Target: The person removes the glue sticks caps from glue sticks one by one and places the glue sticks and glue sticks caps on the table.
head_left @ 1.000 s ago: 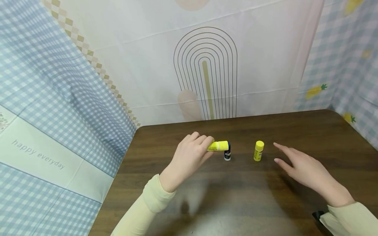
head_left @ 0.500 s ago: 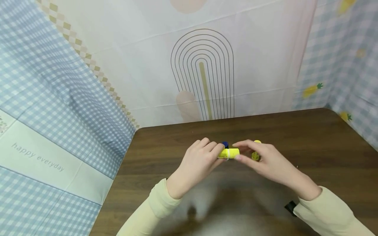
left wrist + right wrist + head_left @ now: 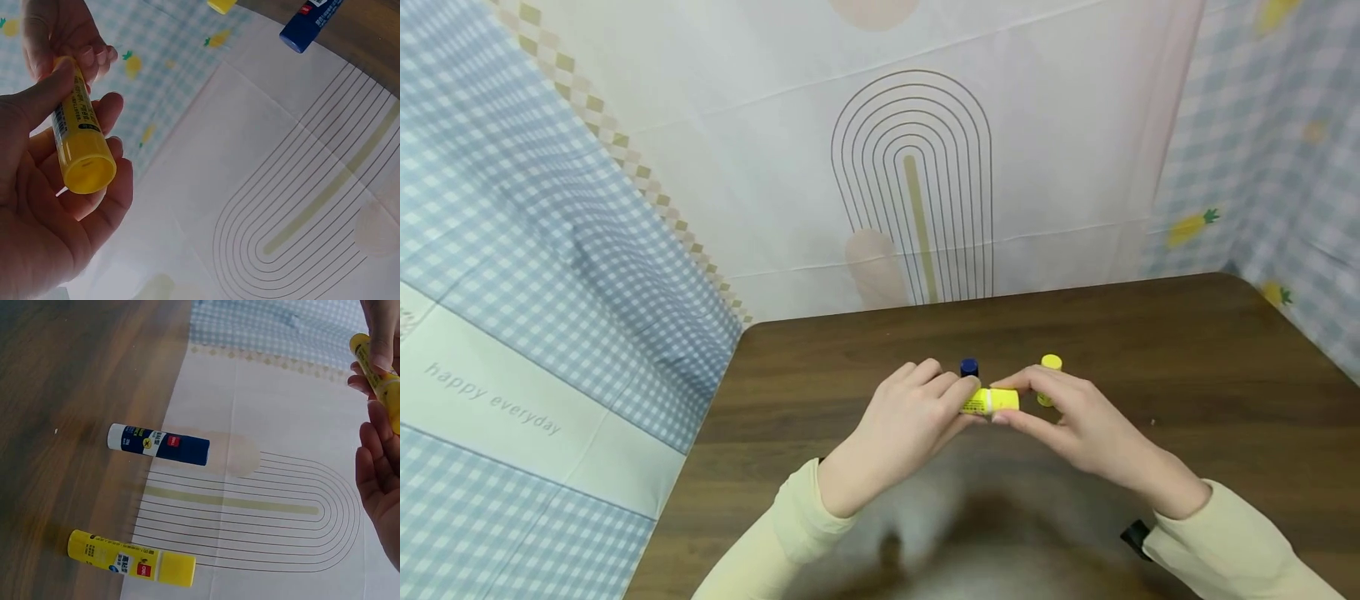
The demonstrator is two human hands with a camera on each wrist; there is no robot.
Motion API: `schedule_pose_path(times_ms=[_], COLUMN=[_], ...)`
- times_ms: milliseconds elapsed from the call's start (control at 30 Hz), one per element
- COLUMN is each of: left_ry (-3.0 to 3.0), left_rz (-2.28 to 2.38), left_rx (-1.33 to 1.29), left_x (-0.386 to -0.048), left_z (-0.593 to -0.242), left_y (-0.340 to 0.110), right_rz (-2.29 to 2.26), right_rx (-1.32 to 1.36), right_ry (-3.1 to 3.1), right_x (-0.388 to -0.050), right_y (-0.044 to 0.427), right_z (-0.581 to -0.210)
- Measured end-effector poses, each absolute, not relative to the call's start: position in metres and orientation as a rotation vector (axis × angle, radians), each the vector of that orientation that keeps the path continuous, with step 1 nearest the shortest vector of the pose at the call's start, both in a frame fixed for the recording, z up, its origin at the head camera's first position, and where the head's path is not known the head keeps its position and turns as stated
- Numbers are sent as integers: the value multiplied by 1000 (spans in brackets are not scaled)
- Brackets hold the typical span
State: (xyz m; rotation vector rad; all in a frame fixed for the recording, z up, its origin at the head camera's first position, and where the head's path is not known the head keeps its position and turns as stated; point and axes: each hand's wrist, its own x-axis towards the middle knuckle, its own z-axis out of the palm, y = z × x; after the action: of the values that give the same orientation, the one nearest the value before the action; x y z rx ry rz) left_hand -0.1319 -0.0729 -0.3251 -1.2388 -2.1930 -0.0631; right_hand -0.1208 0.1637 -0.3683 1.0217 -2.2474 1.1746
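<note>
My left hand (image 3: 917,417) grips a yellow glue stick (image 3: 977,402) around its body, holding it sideways above the table. On its capped end, the thumb and fingertips of my right hand (image 3: 1078,421) pinch from above and below. From the left wrist view, the round base of this glue stick (image 3: 87,165) faces the camera, with the left thumb along its side. Behind the hands stand a blue glue stick (image 3: 159,444) and a second yellow glue stick (image 3: 131,557), both upright on the table; in the head view the hands partly hide them.
The brown wooden table (image 3: 820,350) runs back to a pale printed cloth (image 3: 760,183). Blue checked cloth (image 3: 587,275) hangs at the left side, and more checked cloth (image 3: 1285,167) is at the right.
My right hand has come in from the right and now pinches the capped end of the glue stick. The left hand has moved slightly right and lower, still holding it.
</note>
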Motion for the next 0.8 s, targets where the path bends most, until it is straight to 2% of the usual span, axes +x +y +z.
schedule_pose_path(times_ms=[233,800], left_ry=[-2164,-2224], left_rz=[-64,-91], left_rx=[-1261,-1296], left_x=[-126,-124], left_z=[-324,-323], left_y=[-75,-84], right_rz=[1117,1023], right_rx=[1150,1244], right_ry=[-2184,-2156], right_x=[-123,-122], right_y=[162,160], right_z=[-371,-361])
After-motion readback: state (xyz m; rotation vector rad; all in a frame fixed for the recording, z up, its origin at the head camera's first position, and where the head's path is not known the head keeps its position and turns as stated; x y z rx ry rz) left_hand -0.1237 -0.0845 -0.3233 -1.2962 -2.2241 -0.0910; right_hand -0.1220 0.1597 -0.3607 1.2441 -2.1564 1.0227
